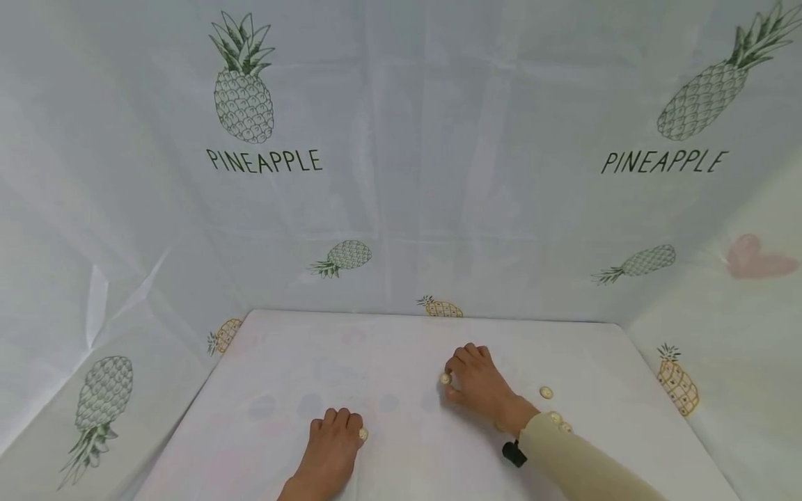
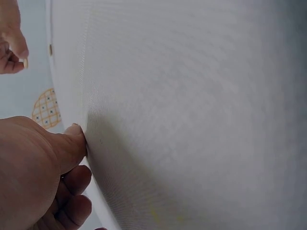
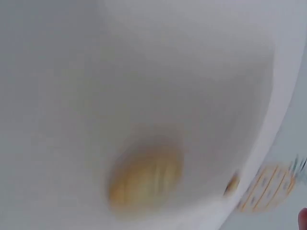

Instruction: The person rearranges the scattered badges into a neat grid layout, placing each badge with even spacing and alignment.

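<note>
Head view shows your work surface, a white table (image 1: 407, 445) inside a pineapple-print cloth enclosure (image 1: 401, 174), with your right hand (image 1: 479, 383) at centre-right, farther in, and your left hand (image 1: 332, 445) at the near edge, left of centre. Your right hand pinches a small pale button (image 1: 445, 378) at its fingertips; your left hand lies knuckles-up with curled fingers, a second button (image 1: 363, 434) at its right-side fingertips, though you cannot tell whether it grips it. Loose buttons (image 1: 546, 392) lie just right of your right wrist, so that hand is the nearer one.
</note>
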`<act>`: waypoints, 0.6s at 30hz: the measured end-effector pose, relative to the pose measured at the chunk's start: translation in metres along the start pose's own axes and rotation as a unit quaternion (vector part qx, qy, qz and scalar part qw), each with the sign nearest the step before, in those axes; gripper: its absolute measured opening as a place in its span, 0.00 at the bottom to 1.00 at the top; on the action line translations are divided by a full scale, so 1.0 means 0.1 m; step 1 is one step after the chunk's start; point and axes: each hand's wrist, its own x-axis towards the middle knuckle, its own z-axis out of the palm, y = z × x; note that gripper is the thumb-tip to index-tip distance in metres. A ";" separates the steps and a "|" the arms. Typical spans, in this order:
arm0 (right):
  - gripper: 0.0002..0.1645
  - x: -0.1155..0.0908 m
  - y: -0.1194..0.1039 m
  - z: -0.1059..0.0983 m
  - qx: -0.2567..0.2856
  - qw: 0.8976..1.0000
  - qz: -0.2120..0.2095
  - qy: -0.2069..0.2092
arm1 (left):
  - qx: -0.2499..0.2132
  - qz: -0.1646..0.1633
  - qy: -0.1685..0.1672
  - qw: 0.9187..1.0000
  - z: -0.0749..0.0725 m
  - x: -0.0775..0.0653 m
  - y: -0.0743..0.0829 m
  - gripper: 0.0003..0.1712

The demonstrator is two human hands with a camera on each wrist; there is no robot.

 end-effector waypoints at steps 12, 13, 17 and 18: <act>0.09 0.17 0.42 0.17 -0.002 0.999 0.023 -0.040 | -0.018 -0.003 -0.013 1.000 -0.06 0.00 -0.01 0.11; 0.09 0.20 0.40 0.19 -0.001 0.999 0.026 -0.046 | -0.019 -0.002 -0.014 1.000 -0.07 0.00 0.00 0.12; 0.08 0.30 0.34 0.24 0.008 0.997 0.039 -0.071 | -0.011 -0.002 -0.012 1.000 -0.07 -0.01 0.01 0.14; 0.08 0.32 0.33 0.25 0.010 0.996 0.042 -0.076 | -0.009 -0.001 -0.009 1.000 -0.07 -0.01 0.01 0.15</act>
